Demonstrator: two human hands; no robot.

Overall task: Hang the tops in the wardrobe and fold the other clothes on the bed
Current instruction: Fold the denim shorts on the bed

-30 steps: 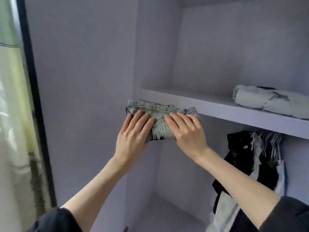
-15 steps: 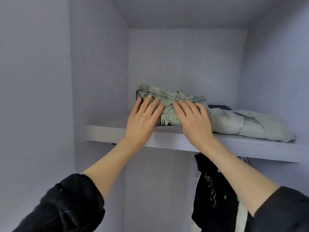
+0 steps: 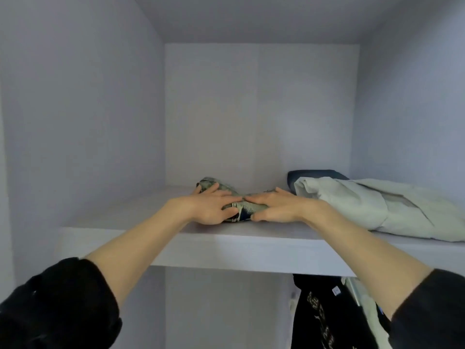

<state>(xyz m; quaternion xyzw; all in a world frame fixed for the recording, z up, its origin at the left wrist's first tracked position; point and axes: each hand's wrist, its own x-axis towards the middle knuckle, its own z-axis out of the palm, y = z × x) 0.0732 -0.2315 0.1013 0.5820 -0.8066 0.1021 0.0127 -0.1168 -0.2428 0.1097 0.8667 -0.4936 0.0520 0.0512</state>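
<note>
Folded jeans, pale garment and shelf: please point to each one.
Folded jeans (image 3: 245, 210), head view, on the denim between the hands.
Pale garment (image 3: 357, 207), head view, on its folded middle.
Shelf (image 3: 226, 250), head view, on its front edge.

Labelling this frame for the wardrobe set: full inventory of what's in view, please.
folded denim piece: 1, faded grey-green denim, on the shelf left of centre, under both hands
pale garment: 1, light grey-green, loosely folded on the shelf at right, close beside the right hand
dark folded item: 1, navy, on the shelf behind the pale garment, mostly hidden
shelf: 1, pale lilac-grey, spans the wardrobe
black top: 1, black with a pale print, hangs below the shelf at right
lighter hanging clothes: count unclear, pale, right of the black top
left hand: 1, on the denim, thumb at its front edge, black sleeve
right hand: 1, on the denim, thumb at its front edge, black sleeve
</note>
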